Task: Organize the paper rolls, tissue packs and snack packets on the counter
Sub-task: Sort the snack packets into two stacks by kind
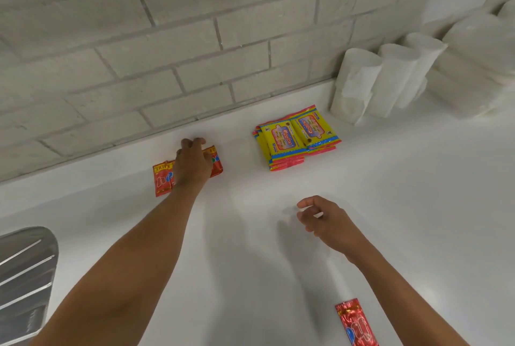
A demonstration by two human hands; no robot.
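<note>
At the near edge of the counter (250, 262), bottom right, one red packet (356, 323) is seen lying alone, well apart from everything else and partly cut off by the frame. At the bottom left a ribbed metal surface (25, 270) is visible, possibly a drainboard.

Further in, the right hand (326, 220) is held over bare counter with fingers loosely curled. Nothing is clearly gripped; a pale patch between thumb and fingers cannot be made out.

Beyond that, the left hand (193, 164) is laid on top of the orange snack packets (163, 178) close to the wall. Fingertips are bent down over their far edge; whether the packets are pinched or only pressed cannot be told.

To the right, the yellow tissue packs (295, 136) are stacked in a fairly square pile. Furthest back, in the right corner, the paper rolls (390, 80) are stood upright in a row against the brick wall (167, 52).

Step in hand, as judged: the orange packets are being squared up. It is best done with flat, even pressure so the slippery wrappers are not fanned out, edges aligned parallel to the wall, a gap kept from the tissue packs. The stray red packet is probably to be fetched by the idle right hand and added to a snack pile.
</note>
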